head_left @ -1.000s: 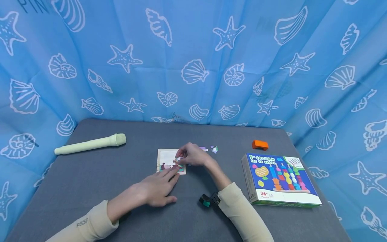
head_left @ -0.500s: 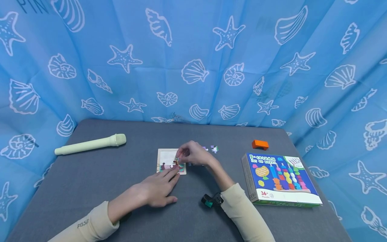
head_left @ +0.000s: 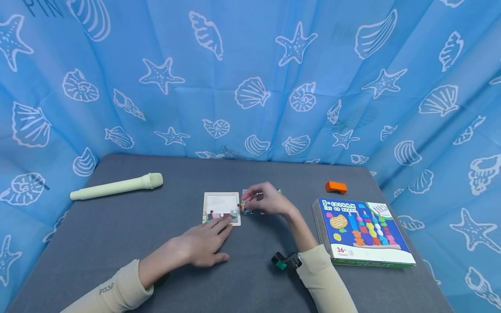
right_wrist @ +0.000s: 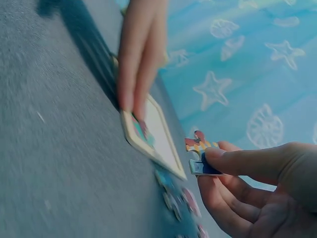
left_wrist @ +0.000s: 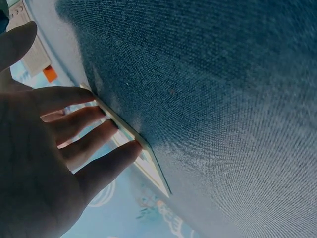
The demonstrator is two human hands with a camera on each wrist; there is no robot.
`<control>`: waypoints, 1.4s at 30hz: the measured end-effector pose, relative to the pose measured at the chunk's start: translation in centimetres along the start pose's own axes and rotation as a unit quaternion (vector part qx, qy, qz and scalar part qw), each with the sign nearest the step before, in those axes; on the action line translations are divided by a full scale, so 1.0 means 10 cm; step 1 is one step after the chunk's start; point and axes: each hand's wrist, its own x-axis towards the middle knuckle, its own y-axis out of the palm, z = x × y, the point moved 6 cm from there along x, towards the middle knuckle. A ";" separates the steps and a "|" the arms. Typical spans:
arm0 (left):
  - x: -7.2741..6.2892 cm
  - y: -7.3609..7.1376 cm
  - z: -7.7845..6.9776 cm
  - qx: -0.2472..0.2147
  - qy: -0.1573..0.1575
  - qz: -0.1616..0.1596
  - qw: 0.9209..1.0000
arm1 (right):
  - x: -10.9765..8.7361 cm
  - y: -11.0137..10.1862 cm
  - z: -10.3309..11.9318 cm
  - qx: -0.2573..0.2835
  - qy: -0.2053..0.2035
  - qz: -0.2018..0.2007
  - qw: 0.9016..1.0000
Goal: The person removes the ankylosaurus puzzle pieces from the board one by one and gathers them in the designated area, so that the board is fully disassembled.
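1. The puzzle piece (right_wrist: 200, 148) is held up just beside the right edge of the puzzle board (head_left: 221, 201).
2. The right hand (head_left: 269, 200) pinches that 1 piece between thumb and forefinger; its other fingers curl below.
3. The board lies on the table (head_left: 184, 174), its lower part lined with pieces, its upper part bare.
4. The left hand (head_left: 205, 244) has its fingers straight and slightly apart, tips resting on the board's near edge, gripping nothing.
5. I'd say the step in hand is fitting pieces, with this 1 not yet placed; the next move seems to call for turning it to match a gap while the board is kept steady.
6. Loose pieces (head_left: 248, 211) lie right of the board, partly hidden; farther right is a box (head_left: 365, 232).
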 end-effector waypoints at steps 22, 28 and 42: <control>-0.03 0.02 0.05 -0.017 0.022 -0.007 1.000 | -0.49 -0.58 -0.51 -0.053 0.110 -0.047 0.991; -0.05 0.02 0.05 -0.030 0.029 -0.007 0.999 | -0.51 -0.57 -0.54 -0.075 0.117 -0.029 0.990; -0.10 0.06 0.10 -0.061 0.016 0.016 0.998 | -0.51 -0.60 -0.48 -0.068 0.104 -0.045 0.991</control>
